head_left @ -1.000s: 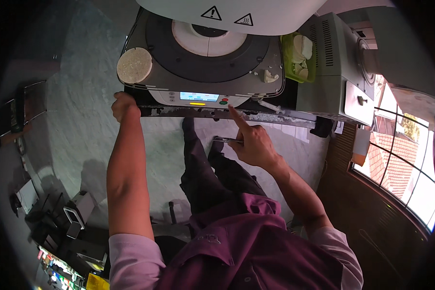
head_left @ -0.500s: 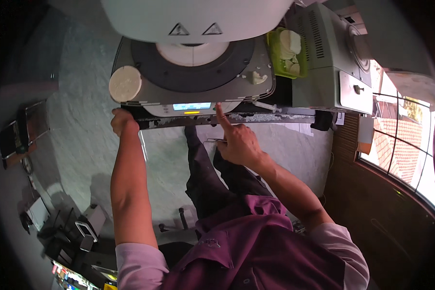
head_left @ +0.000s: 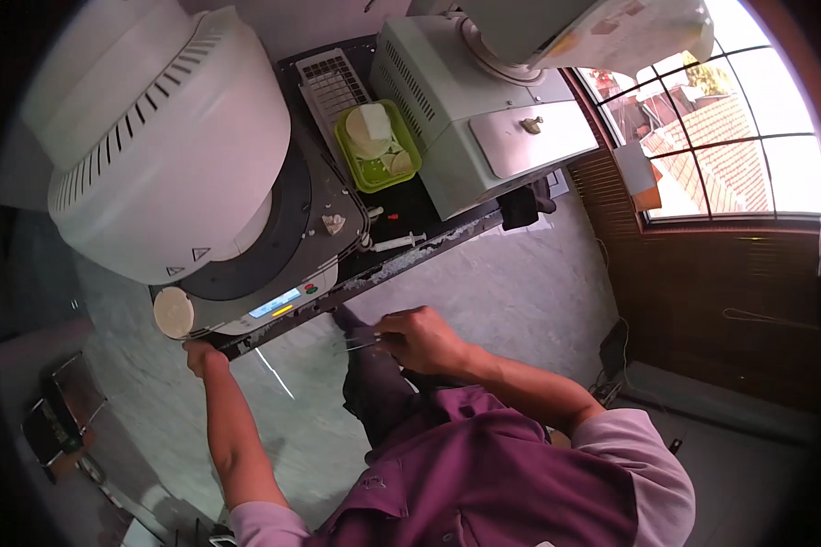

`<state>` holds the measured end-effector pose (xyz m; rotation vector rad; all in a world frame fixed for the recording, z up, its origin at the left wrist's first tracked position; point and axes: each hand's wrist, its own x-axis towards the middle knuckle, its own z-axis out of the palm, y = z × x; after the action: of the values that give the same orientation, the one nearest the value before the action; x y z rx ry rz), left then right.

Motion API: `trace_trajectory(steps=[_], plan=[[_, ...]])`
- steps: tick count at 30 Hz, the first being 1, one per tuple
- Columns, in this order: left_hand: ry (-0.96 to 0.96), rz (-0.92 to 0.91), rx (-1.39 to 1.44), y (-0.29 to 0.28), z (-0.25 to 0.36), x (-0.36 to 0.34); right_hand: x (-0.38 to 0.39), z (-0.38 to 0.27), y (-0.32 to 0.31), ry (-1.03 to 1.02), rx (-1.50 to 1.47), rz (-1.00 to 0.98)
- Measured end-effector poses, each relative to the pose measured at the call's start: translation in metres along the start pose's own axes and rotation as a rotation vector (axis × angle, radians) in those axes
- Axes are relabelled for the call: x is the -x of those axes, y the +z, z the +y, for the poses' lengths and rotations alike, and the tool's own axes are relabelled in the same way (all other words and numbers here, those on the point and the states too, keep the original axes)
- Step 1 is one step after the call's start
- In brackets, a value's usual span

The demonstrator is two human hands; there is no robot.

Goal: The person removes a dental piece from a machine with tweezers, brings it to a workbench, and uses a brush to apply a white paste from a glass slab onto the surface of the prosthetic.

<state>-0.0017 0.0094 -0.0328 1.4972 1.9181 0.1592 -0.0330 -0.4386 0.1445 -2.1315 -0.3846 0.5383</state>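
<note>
My right hand (head_left: pixel 424 339) is closed round thin metal tweezers (head_left: pixel 360 345), held low in front of the bench. Curled at the bench's front left corner, my left hand (head_left: pixel 206 357) grips the edge just under a round cream disc (head_left: pixel 173 312). That disc lies on the front left corner of a furnace with a large white domed head (head_left: pixel 173 164). Its dark round platform (head_left: pixel 287 205) is partly hidden under the dome. On the furnace front is a panel with a lit screen (head_left: pixel 275 303). A small pale chunk (head_left: pixel 334 224) rests on the furnace's right side.
Right of the furnace, a green basket (head_left: pixel 410 169) holds white pieces. A syringe (head_left: pixel 399 242) lies near the worn bench edge (head_left: pixel 429 248). Beyond stand a white grid tray (head_left: pixel 333 80) and a grey box-shaped machine (head_left: pixel 442 118). A barred window (head_left: pixel 730 137) is at right.
My right hand has drawn back from the furnace panel, its index finger now folded in, tweezers still held. My left hand stays at the bench corner. The view has turned toward the right.
</note>
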Motion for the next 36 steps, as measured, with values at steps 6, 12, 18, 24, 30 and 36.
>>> trace_trajectory(steps=[6,12,18,24,30,36], plan=[[0.013,0.022,-0.057,0.0,-0.005,-0.006,0.036,0.001,-0.048,0.214,-0.134,0.06],[-0.018,-0.1,0.151,0.014,0.003,0.026,0.065,0.011,-0.091,0.366,-0.194,0.121],[0.142,-0.035,0.297,0.018,-0.122,-0.027,0.073,0.009,-0.131,0.273,-0.227,0.234],[-0.261,-0.716,0.181,-0.023,-0.294,0.019,0.086,0.02,-0.168,0.246,-0.289,0.472],[-0.033,-0.843,-0.216,-0.011,-0.293,0.103,0.076,0.047,-0.225,0.18,-0.529,0.696],[0.221,-0.896,-0.192,0.008,-0.264,0.13,0.052,0.077,-0.28,0.128,-0.198,0.801]])
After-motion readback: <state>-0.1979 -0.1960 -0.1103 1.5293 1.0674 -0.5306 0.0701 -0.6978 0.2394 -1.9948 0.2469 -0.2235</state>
